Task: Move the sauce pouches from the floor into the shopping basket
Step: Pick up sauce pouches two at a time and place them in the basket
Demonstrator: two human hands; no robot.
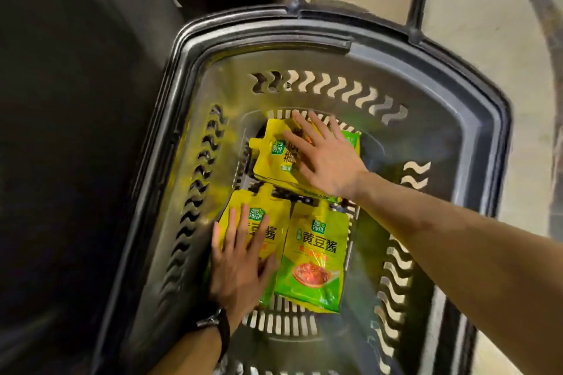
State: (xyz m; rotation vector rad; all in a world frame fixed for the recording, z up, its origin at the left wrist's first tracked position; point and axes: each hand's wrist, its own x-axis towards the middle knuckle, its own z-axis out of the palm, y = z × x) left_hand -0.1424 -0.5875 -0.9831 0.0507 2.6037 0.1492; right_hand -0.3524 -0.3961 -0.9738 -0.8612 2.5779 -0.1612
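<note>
Both hands, left hand (240, 265) and right hand (323, 158), lay spread flat on yellow-green plastic sauce pouches (313, 256) inside the dark-grey slotted plastic shopping basket (475, 137); careless pressing could burst one.

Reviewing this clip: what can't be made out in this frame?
Head view:
- Number of pouches in the far pile: the right hand covers it.
- Label of the near-left pouch: the left hand covers it, and it is blurred.
- Any pouches left on the floor: the basket fills the frame; the left side is dark.

It looks like a shop to me: a dark plastic shopping basket (451, 143) stands on a pale floor (475, 9).
</note>
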